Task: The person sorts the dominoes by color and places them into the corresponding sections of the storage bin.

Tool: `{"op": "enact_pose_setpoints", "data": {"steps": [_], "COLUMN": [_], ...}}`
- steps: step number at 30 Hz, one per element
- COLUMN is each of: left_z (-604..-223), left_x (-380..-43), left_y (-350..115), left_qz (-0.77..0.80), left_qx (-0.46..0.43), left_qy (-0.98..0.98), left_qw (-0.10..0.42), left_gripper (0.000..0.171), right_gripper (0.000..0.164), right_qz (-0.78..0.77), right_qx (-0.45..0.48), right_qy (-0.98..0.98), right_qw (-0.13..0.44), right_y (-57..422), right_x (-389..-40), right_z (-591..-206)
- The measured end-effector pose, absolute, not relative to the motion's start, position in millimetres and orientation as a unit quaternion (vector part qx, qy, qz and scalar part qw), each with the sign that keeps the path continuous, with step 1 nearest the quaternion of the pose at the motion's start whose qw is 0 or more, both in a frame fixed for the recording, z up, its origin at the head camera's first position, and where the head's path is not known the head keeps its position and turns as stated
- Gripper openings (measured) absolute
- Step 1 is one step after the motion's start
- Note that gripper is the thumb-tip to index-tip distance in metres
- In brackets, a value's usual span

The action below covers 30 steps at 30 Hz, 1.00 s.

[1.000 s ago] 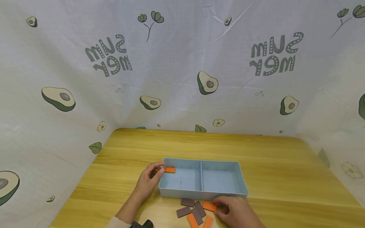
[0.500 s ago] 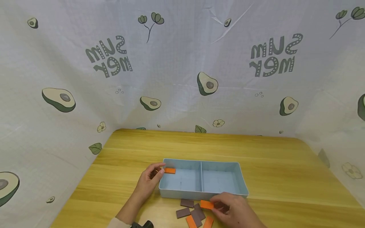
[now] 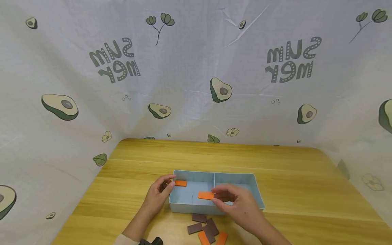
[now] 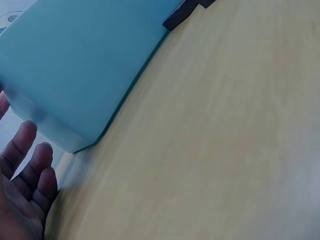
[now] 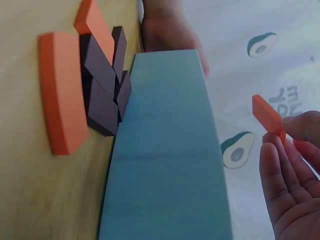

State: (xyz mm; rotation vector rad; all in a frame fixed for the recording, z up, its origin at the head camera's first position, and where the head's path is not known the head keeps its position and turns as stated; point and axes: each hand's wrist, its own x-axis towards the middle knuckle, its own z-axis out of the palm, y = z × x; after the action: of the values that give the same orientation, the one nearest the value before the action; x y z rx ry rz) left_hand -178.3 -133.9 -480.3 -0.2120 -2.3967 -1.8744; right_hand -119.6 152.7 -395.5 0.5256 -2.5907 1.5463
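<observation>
My right hand [image 3: 240, 206] pinches a flat orange block [image 3: 205, 195] between thumb and fingertips. In the head view the block overlaps the left compartment of the pale blue two-part box [image 3: 214, 209]; in the right wrist view this orange block [image 5: 267, 115] stands out above the rim. My left hand [image 3: 157, 194] rests at the box's left end, with index finger and thumb right at the rim. The left wrist view shows that hand's fingers [image 4: 42, 160] loosely bent beside the box wall [image 4: 90, 65]. Another orange block [image 3: 181, 183] lies inside the left compartment, partly hidden by the left thumb.
In front of the box lie several dark brown blocks [image 3: 195, 228] with two orange blocks [image 3: 222, 238] among them. The wooden table [image 3: 147, 153] is enclosed by a white printed cloth [image 3: 190, 68]. A black strap piece [image 3: 151, 241] sits near the left forearm.
My right hand has lifted the orange block from the pile by the box's front wall, up and leftward over the box. The left hand stays at the box's end.
</observation>
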Motion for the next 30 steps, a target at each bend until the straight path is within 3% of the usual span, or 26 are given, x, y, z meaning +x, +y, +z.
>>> {"op": "enact_pose_setpoints", "data": {"steps": [11,20,30], "left_z": [-480,-483,-483], "left_x": [-178,-178,-181], "left_y": [-137,-137,-135], "left_qz": [-0.615,-0.617,-0.614], "left_qx": [-0.079,-0.091,-0.089], "left_qy": [-0.783,-0.78,-0.782], "left_qw": [0.053,0.058,0.055], "left_gripper": [0.025,0.024,0.024], "right_gripper": [0.023,0.026,0.027], "right_qz": [0.556,0.528,0.465], "right_qx": [0.103,0.117,0.129], "right_qy": [-0.825,-0.841,-0.875], "right_qw": [0.009,0.009,-0.033], "right_y": [118,104,93], "right_x": [-152,-162,-169], "right_z": [-404,-407,-407]}}
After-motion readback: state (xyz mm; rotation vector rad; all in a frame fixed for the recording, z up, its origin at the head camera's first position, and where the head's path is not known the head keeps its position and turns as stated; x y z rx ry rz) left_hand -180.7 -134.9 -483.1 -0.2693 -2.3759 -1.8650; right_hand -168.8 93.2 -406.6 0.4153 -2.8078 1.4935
